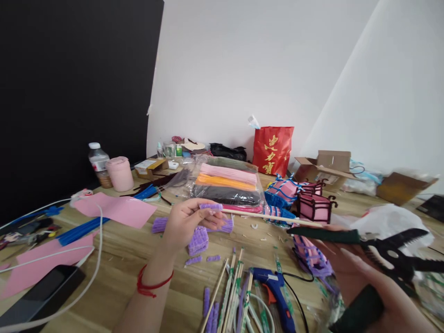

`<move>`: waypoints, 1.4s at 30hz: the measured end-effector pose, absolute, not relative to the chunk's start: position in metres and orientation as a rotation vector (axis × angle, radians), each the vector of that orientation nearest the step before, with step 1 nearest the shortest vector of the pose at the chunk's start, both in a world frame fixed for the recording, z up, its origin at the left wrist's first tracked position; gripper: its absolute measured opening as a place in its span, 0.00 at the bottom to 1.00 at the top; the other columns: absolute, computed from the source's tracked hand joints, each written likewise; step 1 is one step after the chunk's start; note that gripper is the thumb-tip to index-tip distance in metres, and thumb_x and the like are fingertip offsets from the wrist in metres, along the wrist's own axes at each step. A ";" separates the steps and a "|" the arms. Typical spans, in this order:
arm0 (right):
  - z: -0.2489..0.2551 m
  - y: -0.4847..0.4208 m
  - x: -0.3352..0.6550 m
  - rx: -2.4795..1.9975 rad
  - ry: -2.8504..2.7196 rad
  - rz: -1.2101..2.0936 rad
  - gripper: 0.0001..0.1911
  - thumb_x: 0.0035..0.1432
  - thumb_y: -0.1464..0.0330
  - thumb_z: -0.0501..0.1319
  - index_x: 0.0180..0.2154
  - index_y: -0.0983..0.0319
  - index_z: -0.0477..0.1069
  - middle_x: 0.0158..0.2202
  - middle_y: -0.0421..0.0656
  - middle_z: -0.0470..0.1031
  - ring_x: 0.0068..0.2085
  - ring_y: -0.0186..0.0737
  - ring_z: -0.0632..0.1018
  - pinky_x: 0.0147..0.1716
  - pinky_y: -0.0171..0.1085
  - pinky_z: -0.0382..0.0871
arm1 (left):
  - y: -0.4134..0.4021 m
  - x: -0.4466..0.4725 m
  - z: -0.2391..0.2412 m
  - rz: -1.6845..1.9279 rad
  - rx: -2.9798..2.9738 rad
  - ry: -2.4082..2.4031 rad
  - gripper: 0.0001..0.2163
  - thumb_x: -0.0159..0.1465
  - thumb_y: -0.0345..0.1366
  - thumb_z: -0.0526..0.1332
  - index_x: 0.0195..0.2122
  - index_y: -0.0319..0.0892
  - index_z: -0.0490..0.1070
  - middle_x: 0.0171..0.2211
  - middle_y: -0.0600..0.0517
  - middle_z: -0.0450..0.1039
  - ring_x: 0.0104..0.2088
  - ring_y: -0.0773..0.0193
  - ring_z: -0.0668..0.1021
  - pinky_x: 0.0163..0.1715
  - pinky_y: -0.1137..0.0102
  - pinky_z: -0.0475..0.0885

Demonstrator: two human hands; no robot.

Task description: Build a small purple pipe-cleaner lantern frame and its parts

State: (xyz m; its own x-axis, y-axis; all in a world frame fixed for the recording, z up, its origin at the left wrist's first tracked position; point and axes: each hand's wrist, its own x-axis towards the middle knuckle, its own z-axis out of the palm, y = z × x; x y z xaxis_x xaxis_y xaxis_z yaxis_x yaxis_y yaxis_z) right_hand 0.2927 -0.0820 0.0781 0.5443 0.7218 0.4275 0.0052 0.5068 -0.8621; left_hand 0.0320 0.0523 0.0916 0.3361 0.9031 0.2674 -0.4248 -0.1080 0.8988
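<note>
My left hand, with a red string round the wrist, pinches a thin wooden stick whose near end is wrapped in purple pipe cleaner. The stick points right, towards the black cutting pliers with dark green handles that my right hand grips low at the right. The pliers' jaws stand apart, close to the stick's far end. Purple wrapped pieces lie on the wooden table under my left hand.
A blue glue gun and several loose sticks lie at the near edge. Packs of coloured pipe cleaners, small pink lanterns, a red bag, pink paper, a bottle, a pink cup and a phone surround them.
</note>
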 end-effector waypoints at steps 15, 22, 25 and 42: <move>0.069 -0.061 0.215 -1.662 -1.817 -0.091 0.15 0.53 0.67 0.54 0.44 0.64 0.63 0.36 0.50 0.73 0.37 0.50 0.74 0.35 0.47 0.69 | 0.038 0.067 0.087 1.045 0.982 0.372 0.11 0.48 0.37 0.70 0.22 0.35 0.74 0.19 0.51 0.76 0.16 0.73 0.75 0.14 0.84 0.67; 0.070 -0.059 0.216 -1.636 -1.778 -0.359 0.22 0.49 0.69 0.57 0.48 0.64 0.61 0.40 0.50 0.73 0.41 0.51 0.73 0.40 0.49 0.66 | 0.035 0.074 0.085 0.951 1.011 0.351 0.11 0.50 0.38 0.68 0.21 0.34 0.72 0.18 0.52 0.74 0.13 0.72 0.72 0.11 0.81 0.66; 0.069 -0.058 0.217 -1.638 -1.741 -0.392 0.22 0.47 0.67 0.58 0.47 0.64 0.63 0.42 0.50 0.73 0.43 0.53 0.72 0.42 0.50 0.65 | 0.035 0.078 0.081 0.908 0.993 0.309 0.09 0.50 0.37 0.69 0.25 0.35 0.73 0.18 0.52 0.74 0.13 0.72 0.72 0.10 0.80 0.67; 0.078 -0.061 0.221 -1.743 -1.709 -0.507 0.20 0.46 0.64 0.58 0.43 0.62 0.65 0.38 0.50 0.73 0.41 0.54 0.72 0.41 0.51 0.60 | 0.029 0.090 0.077 0.870 1.005 0.252 0.13 0.49 0.41 0.70 0.29 0.36 0.75 0.12 0.54 0.70 0.10 0.71 0.71 0.07 0.81 0.63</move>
State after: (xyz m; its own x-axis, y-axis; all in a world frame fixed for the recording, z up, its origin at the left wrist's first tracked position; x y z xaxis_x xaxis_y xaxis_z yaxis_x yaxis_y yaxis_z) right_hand 0.2215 -0.0613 0.0776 0.0811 0.7385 0.6693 0.9840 0.0473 -0.1715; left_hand 0.0900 0.0290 0.0768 0.6489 0.7361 0.1925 -0.5193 0.2436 0.8191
